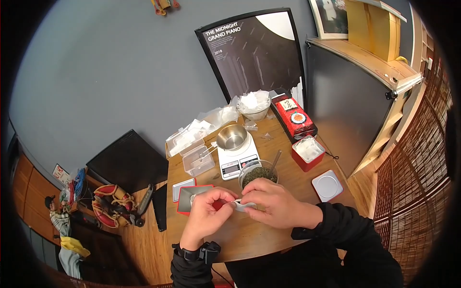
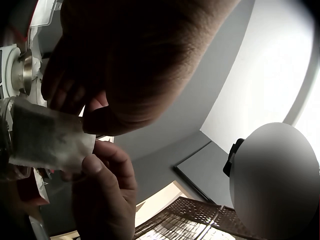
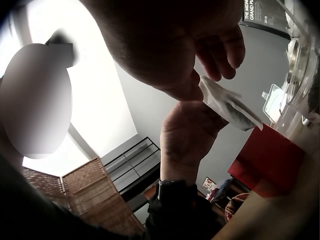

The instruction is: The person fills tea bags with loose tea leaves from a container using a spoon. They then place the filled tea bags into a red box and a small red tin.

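A white tea bag [image 2: 52,137] with dark filling showing through hangs between both hands. My left hand [image 1: 210,215] pinches its top edge from one side. From the other side, my right hand [image 1: 271,204] grips the same edge with thumb and fingers. In the right wrist view the bag [image 3: 231,107] is seen edge-on, filled out below the fingers. Just beyond the right hand stands a clear bowl of dried tea leaves [image 1: 261,174] with a spoon handle [image 1: 275,162] leaning out. An open red tin [image 1: 185,204] stands beside the left hand, partly hidden by it.
Behind the bowl, a white kitchen scale [image 1: 240,165] bears a metal cup [image 1: 232,138]. Clear plastic boxes [image 1: 198,161] stand left of it. Further back are a bowl of white bags [image 1: 254,106] and a red package [image 1: 294,117]. Another red tin [image 1: 307,157] and a lid [image 1: 327,186] lie right.
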